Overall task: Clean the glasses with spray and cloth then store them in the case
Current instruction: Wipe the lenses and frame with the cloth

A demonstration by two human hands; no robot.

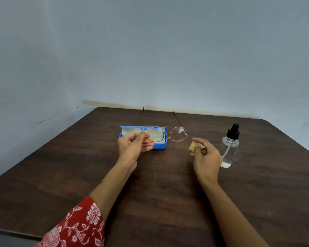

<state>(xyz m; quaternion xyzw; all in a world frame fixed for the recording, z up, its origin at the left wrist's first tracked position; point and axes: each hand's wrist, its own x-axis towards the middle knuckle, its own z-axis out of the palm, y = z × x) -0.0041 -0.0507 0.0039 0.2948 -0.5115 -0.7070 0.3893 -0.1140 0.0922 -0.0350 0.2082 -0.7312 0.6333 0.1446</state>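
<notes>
Two bare hands are working above a dark wooden table [150, 184] against a pale wall. The left hand [132, 145] is pinching a pair of round, thin-rimmed glasses [168, 134] by the hinge end of one lens, holding them up in the air with both temples unfolded and pointing away toward the wall. Behind and just below the glasses, an open blue case [159, 145] is lying on the table. The right hand [206, 155] is hovering near the glasses, its fingers curling around a small folded tan cloth [193, 146]; this hand is blurring slightly, so exactly how the fingers are closing is hard to tell. Just beside it on the right, a clear spray bottle [229, 147] with a black pump top is standing upright. A red floral sleeve [78, 227] is covering the left upper arm. The risks from here seem to be these: the one-sided pinch is leaving the frame free to twist or slip once the cloth starts pressing on a lens, and the right hand, being so close to the bottle, is liable to knock it over.
</notes>
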